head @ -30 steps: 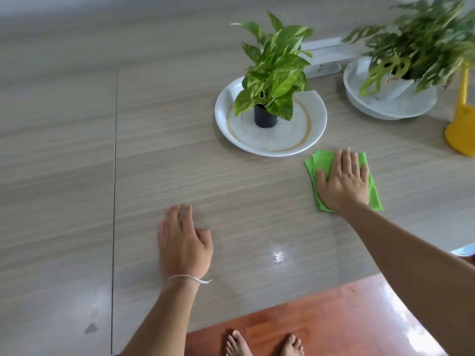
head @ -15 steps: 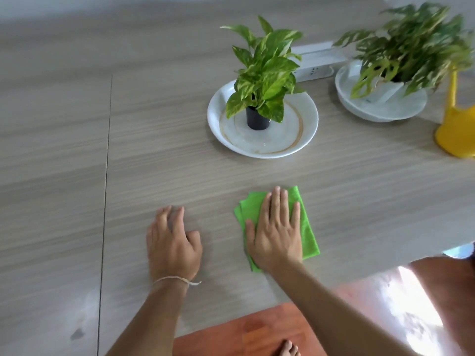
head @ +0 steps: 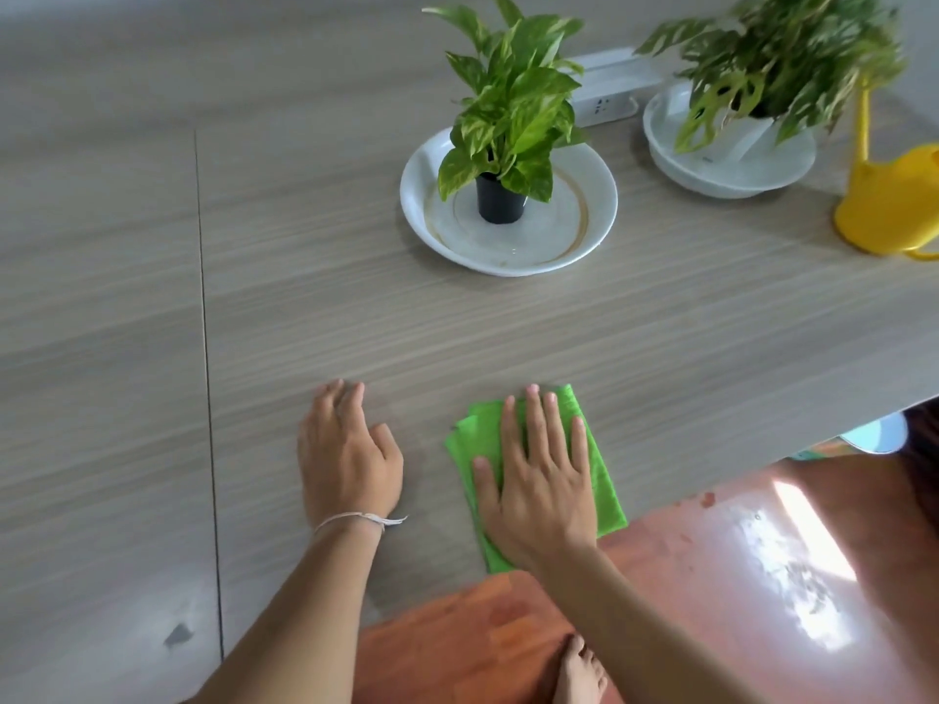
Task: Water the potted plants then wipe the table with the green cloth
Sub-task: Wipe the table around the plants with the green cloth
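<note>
The folded green cloth (head: pixel 602 475) lies at the near edge of the wood-grain table (head: pixel 305 297). My right hand (head: pixel 538 475) presses flat on it, fingers spread. My left hand (head: pixel 348 457) rests flat on the bare table just left of the cloth, holding nothing. A small leafy plant in a black pot (head: pixel 500 198) stands on a white plate (head: pixel 574 236) at the back centre. A second plant (head: pixel 782 48) sits in a white bowl (head: pixel 726 170) at the back right. The yellow watering can (head: pixel 889 205) stands at the right edge.
A white power strip (head: pixel 609 101) lies behind the plates. A thin seam (head: pixel 206 348) runs across the table on the left. The table's near edge runs diagonally over a red-brown wooden floor (head: pixel 711 576), where my bare foot (head: pixel 579 673) shows.
My right hand has slid the green cloth from beside the white plate down and left to the table's near edge. The left hand has stayed put.
</note>
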The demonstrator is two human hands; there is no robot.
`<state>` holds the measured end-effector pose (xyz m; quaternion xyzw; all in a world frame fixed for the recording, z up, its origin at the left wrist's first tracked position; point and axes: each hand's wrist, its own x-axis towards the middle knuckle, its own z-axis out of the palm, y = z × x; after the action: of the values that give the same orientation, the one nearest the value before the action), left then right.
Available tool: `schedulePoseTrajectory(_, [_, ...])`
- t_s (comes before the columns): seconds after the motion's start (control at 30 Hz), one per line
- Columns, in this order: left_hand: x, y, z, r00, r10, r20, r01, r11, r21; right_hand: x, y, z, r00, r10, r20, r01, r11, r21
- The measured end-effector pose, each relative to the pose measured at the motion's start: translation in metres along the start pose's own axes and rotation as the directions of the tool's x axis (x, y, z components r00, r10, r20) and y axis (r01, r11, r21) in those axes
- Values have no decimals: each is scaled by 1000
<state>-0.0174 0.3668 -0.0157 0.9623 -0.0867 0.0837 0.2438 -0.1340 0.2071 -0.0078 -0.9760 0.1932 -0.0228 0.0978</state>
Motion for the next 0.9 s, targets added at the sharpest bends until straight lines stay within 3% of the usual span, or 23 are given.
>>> schedulePoseTrajectory(0.17, [-1,-1,0,1000,2,2,-2,1000,7,50,93,-21,971,237,4,-237,970,-59])
schedulePoseTrajectory(0.4, [0,-2,7,1000,21,-15,-20,997,72,164,182,-46,922,388,16,-386,920,-60])
schedulePoseTrajectory(0.63, [2,1,8,999,2,33,-7,990,142,230,189,-45,890,455,24,-454,890,-47])
schedulePoseTrajectory(0.9, [3,1,7,1000,-2,12,0,990,142,177,131,-30,941,331,62,-325,941,-93])
